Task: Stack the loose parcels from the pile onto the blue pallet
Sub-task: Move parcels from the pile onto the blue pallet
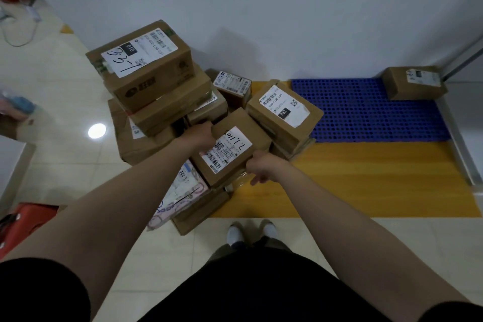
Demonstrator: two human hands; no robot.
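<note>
While it sits on top of the pile point(156, 91) at its front, the small parcel point(232, 149) is gripped by both hands: left hand point(201, 136) clamped on its far-left corner, fingers curled behind the edge; right hand point(261, 167) clamped on its near-right edge, fingers curled under. Right of the pile the blue pallet point(366, 112) lies against the wall point(261, 8), on a yellow mat point(366, 178); a lone parcel point(413, 83) sits on its far-right corner.

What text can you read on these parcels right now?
"010", "010-010 L30": label on the top box; its handwriting is unclear.
"032", "032-038 E01": label on the right box.
Held box: handwritten digits unclear, print too small.
Far box on the blue pallet: label blurred.
</note>
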